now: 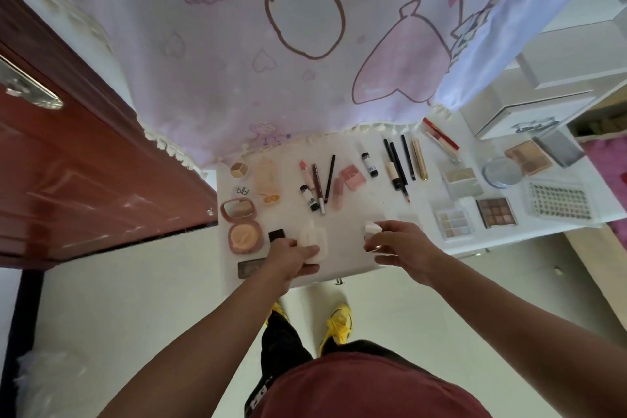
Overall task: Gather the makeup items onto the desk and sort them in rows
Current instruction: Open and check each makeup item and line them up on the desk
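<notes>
The left hand reaches over the near edge of the white desk, its fingers curled round a white bottle. The bottle lies on the desk with its pointed tip facing away from the person. The right hand is beside it, a little apart, and pinches a small white puff between thumb and fingertips just above the desk top.

The makeup is spread across the desk in loose groups. At the left end are a small round pot of three shades, a pale peach tube and an open pink compact that shows its mirror and powder. A small black block sits just left of the bottle, and a grey case lies at the near edge by the left wrist. In the middle lie a few pencils and a pink case, and further right is a second group of dark pencils beside a gold tube. Toward the right end are a pale palette, a brown palette, a clear gridded tray, a round silver tin and a peach palette.

A lilac cartoon cloth hangs behind the desk, and a red-brown door stands to the left.
</notes>
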`<state>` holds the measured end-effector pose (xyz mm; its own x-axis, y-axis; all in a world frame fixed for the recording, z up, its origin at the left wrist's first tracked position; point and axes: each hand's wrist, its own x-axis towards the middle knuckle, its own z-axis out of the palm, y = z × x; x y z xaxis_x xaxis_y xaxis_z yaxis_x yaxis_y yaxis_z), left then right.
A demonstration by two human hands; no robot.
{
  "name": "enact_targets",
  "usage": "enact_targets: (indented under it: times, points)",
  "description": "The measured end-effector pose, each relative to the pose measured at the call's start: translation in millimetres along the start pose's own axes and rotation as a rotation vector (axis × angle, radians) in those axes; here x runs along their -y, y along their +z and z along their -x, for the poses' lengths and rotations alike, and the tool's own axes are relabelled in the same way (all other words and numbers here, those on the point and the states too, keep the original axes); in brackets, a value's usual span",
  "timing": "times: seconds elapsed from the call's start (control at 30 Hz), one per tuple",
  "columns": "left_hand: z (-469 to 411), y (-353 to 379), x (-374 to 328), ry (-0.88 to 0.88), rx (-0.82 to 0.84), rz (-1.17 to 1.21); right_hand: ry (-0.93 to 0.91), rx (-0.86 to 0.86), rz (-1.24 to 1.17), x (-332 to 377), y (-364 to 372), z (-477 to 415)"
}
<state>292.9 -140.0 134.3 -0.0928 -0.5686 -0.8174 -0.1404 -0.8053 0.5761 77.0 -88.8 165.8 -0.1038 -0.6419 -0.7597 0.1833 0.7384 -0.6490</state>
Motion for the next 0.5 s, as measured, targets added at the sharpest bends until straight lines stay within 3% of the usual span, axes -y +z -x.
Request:
enact_targets:
  times: [0.17, 0.5]
  points:
    - [-29.6, 29.7, 20.6, -0.038, -0.131, -0.155, 0.059, -0.064, 0.069, -22.7, -8.3, -4.2]
    - [-41.9, 43.2, 25.4, -0.027, -0.259, -0.241, 0.063, -0.139, 0.183, -47.4, -16.7, -21.2]
